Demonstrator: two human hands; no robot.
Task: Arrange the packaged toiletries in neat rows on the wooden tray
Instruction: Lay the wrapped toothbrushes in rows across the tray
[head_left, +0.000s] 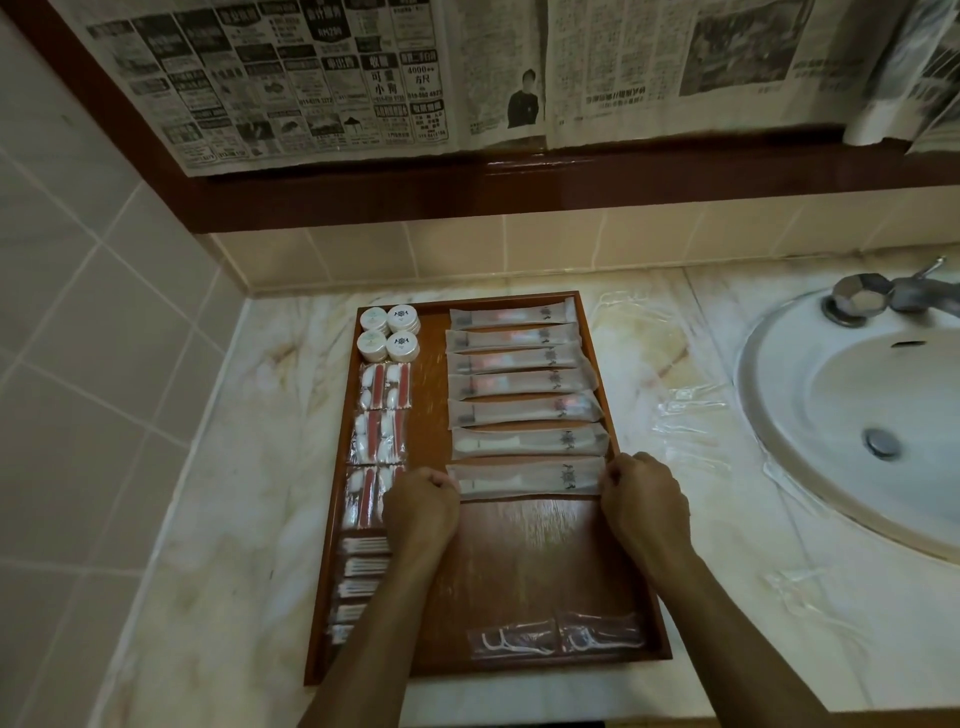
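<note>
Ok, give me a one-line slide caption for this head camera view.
Both hands, left hand and right hand, pinch the nearest long sachet by its ends, aligning it on the wooden tray.

Walls: pale square tiles (93, 291).
Counter: cream marble top (218, 467), glossy.
Right: white sink (831, 415) with metal tap (883, 296) and drain (881, 442).
Above: dark wooden frame (363, 192) — covered with newspaper (311, 78).
Light: dim, warm.

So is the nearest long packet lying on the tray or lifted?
Cannot tell: long packet sits over the tray, both hands pinching its ends.
</note>
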